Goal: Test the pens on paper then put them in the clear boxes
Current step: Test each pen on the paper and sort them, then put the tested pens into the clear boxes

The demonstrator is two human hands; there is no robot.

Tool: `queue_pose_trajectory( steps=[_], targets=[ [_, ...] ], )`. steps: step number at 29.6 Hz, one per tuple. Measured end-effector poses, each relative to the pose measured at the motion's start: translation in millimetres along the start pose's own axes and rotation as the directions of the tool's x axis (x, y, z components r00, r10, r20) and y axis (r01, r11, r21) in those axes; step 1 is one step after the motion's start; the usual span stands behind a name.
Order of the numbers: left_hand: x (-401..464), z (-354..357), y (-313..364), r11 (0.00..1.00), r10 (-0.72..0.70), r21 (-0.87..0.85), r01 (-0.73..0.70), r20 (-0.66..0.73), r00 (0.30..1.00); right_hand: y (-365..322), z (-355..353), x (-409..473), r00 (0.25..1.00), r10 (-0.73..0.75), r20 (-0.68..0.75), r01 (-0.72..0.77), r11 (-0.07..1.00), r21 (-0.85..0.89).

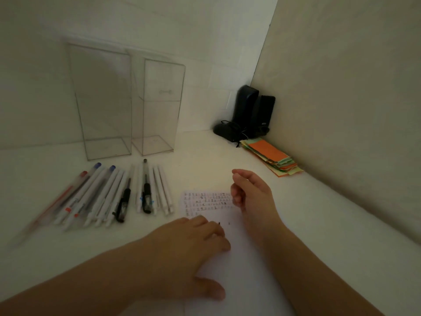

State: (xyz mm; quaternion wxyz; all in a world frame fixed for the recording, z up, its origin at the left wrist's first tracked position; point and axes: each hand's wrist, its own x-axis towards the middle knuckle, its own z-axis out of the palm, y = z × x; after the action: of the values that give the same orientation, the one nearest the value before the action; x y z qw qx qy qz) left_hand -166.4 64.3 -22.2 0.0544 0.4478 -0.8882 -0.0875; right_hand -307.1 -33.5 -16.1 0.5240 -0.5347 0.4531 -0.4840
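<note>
**Two bare forearms, nothing worn**

Both arms come into view from the lower edge uncovered: no sleeve, cuff or glove shows anywhere along them. The left hand (193, 245) has no ring on any visible finger and its wrist is bare, without watch or band. The right hand (251, 192) is likewise unadorned, with a bare wrist. The nails that show look short and unpainted, though dim light and blur soften detail
</note>
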Motion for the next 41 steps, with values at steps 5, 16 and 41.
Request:
queue_pose_trajectory(
  steps=[5, 16, 41],
  targets=[
    [-9, 13, 9, 0.999, -0.05, 0.0, 0.05, -0.079, 0.996, -23, -2, -8, 0.998, -0.047, 0.029, 0.05, 0.992, -0.116],
    [-32, -7, -3, 0.984, -0.174, -0.055, 0.167, -0.177, 0.969, -40, -4, -37, 0.748, -0.129, 0.651, 0.662, 0.087, -0.744],
    [-69, 28, -81, 0.869, -0.423, 0.017, 0.494, -0.493, 0.76, 21, 84, -22, 0.654, 0.047, 0.755, 0.75, 0.091, -0.655]
  ],
)
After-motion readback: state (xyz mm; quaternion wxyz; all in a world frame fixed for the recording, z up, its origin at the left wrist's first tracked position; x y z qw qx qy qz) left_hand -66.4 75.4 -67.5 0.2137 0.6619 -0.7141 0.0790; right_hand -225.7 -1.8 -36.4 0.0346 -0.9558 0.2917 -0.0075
